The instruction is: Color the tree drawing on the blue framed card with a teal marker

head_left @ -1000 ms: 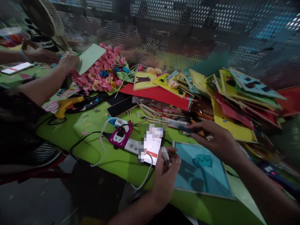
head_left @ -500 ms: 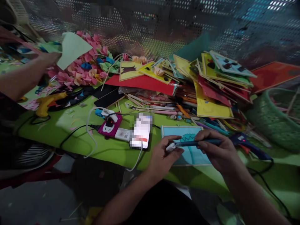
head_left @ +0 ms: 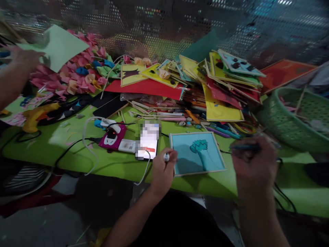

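Observation:
A blue card with a teal tree shape (head_left: 196,157) in a pale wooden frame lies on the green table near its front edge. My left hand (head_left: 163,171) rests at the card's left edge, fingers closed around a small white pen cap (head_left: 166,157). My right hand (head_left: 253,164), blurred, is to the right of the card, gripping a dark blue pen (head_left: 244,146) that points left. A phone (head_left: 147,140) with a lit screen lies just left of my left hand.
Piled coloured cards (head_left: 226,82) and sticks fill the back of the green table (head_left: 77,151). A green basket (head_left: 295,116) stands at right. A pink charger (head_left: 112,137) with cables and a yellow glue gun (head_left: 36,116) lie at left. Another person's hand (head_left: 23,60) holds a pale green sheet (head_left: 58,46) over pink paper flowers (head_left: 77,77).
My hands pulled apart: the cap stayed in my left hand, and my right hand carried the pen to the right. The view swung right. The other person lifted the green sheet.

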The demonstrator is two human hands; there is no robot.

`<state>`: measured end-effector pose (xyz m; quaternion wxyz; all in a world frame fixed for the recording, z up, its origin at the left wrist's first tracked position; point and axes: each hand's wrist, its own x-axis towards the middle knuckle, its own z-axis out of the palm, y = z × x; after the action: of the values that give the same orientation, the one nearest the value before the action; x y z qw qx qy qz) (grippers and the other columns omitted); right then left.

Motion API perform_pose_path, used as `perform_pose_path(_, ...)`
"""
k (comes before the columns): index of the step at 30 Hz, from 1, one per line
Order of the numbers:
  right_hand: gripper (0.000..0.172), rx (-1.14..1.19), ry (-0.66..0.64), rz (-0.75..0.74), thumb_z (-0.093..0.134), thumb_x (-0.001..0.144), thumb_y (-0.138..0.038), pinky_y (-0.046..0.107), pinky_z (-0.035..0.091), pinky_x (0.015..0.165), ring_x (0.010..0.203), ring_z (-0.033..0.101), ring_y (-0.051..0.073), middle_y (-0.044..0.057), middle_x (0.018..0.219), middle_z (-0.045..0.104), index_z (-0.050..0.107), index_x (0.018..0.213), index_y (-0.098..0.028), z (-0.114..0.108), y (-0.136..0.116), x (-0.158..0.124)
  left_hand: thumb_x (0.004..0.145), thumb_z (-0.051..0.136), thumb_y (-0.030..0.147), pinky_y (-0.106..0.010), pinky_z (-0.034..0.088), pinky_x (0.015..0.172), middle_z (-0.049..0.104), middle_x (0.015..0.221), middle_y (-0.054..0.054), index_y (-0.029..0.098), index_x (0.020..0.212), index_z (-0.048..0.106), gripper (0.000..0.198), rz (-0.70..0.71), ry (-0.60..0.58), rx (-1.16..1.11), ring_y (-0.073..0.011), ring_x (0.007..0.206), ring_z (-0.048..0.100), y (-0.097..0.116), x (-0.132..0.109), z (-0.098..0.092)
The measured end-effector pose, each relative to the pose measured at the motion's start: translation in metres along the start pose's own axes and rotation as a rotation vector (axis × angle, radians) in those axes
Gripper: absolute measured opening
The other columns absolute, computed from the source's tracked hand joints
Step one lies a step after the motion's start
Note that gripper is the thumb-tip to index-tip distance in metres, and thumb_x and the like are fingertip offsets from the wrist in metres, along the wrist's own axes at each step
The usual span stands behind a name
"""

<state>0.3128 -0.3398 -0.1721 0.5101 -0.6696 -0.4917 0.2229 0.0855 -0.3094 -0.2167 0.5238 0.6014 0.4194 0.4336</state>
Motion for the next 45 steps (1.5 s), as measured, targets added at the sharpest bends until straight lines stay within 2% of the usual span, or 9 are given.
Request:
perform_pose_path(1, 0.045, 0.076, 0.078, -0.003, 0.047, 0.096, -0.06, 0.029, 0.035, 0.041, 0.038, 0.034, 0.014, -0.005, 0.049, 0.037, 0.049, 0.065, -0.027, -0.008, 0.002, 0.004, 0.103, 0.047, 0.052, -0.028, 0.037, 0.062, 0.056, 0.068, -0.001, 0.021, 0.079, 0.062, 0.043, 0.012, 0.004, 0.007, -0.0156, 0.062, 0.049, 0.0, -0.001, -0.003)
perform_pose_path(3, 0.04, 0.484, 0.301, 0.069, 0.071, 0.083, -0.048, 0.025, 0.034, 0.04, 0.038, 0.027, 0.009, -0.008, 0.051, 0.036, 0.045, 0.062, -0.025, -0.017, 0.006, 0.009, 0.101, 0.053, 0.047, -0.028, 0.039, 0.065, 0.059, 0.07, -0.001, 0.021, 0.077, 0.062, 0.036, 0.067, -0.065, 0.051, -0.0166, 0.066, 0.054, 0.0, -0.003, -0.005)
perform_pose_path(5, 0.037, 0.661, 0.296, 0.194, 0.079, 0.078, -0.046, 0.022, 0.04, 0.043, 0.038, 0.032, 0.006, -0.009, 0.056, 0.047, 0.052, 0.068, -0.023, -0.019, 0.008, 0.008, 0.102, 0.052, 0.042, -0.028, 0.039, 0.064, 0.062, 0.072, -0.003, 0.022, 0.076, 0.062, 0.035, 0.178, -0.161, 0.14, -0.0175, 0.068, 0.057, 0.0, -0.004, -0.005)
perform_pose_path(9, 0.039, 0.645, 0.19, 0.168, 0.076, 0.084, -0.055, 0.02, 0.047, 0.047, 0.041, 0.044, 0.007, -0.008, 0.055, 0.05, 0.057, 0.072, -0.023, -0.012, 0.014, -0.001, 0.103, 0.054, 0.034, -0.03, 0.046, 0.069, 0.073, 0.082, -0.006, 0.021, 0.084, 0.066, 0.025, 0.471, -0.236, 0.295, -0.0195, 0.076, 0.066, -0.005, -0.008, -0.004)
perform_pose_path(14, 0.037, 0.587, 0.18, 0.19, 0.072, 0.086, -0.056, 0.021, 0.043, 0.045, 0.049, 0.056, 0.012, -0.004, 0.054, 0.053, 0.064, 0.074, -0.023, -0.013, 0.022, -0.012, 0.099, 0.06, 0.023, -0.04, 0.051, 0.101, 0.081, 0.112, -0.008, 0.021, 0.096, 0.067, 0.008, 0.668, -0.314, 0.408, -0.0228, 0.108, 0.073, -0.016, -0.02, -0.01)
perform_pose_path(19, 0.027, 0.476, 0.168, 0.172, 0.069, 0.087, -0.049, 0.024, 0.037, 0.044, 0.049, 0.049, 0.012, -0.003, 0.062, 0.053, 0.066, 0.079, -0.024, -0.019, 0.025, -0.02, 0.099, 0.063, 0.028, -0.045, 0.044, 0.116, 0.079, 0.121, -0.008, 0.022, 0.098, 0.067, 0.008, 0.645, -0.416, 0.474, -0.0233, 0.119, 0.072, -0.018, -0.026, -0.015)
perform_pose_path(28, 0.017, 0.381, 0.119, 0.198, 0.073, 0.082, -0.04, 0.025, 0.036, 0.048, 0.057, 0.056, 0.015, 0.001, 0.069, 0.063, 0.072, 0.085, -0.024, -0.026, 0.018, -0.015, 0.101, 0.061, 0.039, -0.048, 0.045, 0.113, 0.08, 0.115, -0.007, 0.022, 0.096, 0.068, 0.019, 0.594, -0.475, 0.525, -0.0246, 0.109, 0.074, -0.016, -0.024, -0.013)
perform_pose_path(40, 0.019, 0.361, 0.036, 0.147, 0.077, 0.079, -0.042, 0.031, 0.046, 0.052, 0.068, 0.061, 0.02, 0.009, 0.086, 0.07, 0.083, 0.086, -0.024, -0.008, -0.003, 0.0, 0.1, 0.061, 0.04, -0.048, 0.041, 0.114, 0.08, 0.115, -0.01, 0.023, 0.1, 0.07, 0.02, 0.512, -0.512, 0.47, -0.0267, 0.115, 0.071, -0.018, -0.028, -0.011)
perform_pose_path(45, 0.019, 0.348, 0.011, 0.17, 0.083, 0.073, -0.042, 0.031, 0.047, 0.051, 0.067, 0.061, 0.02, 0.009, 0.087, 0.07, 0.084, 0.084, -0.027, 0.003, -0.006, 0.008, 0.099, 0.061, 0.044, -0.046, 0.04, 0.112, 0.079, 0.111, -0.011, 0.023, 0.101, 0.071, 0.023, 0.486, -0.497, 0.432, -0.0273, 0.108, 0.072, -0.02, -0.031, -0.009)
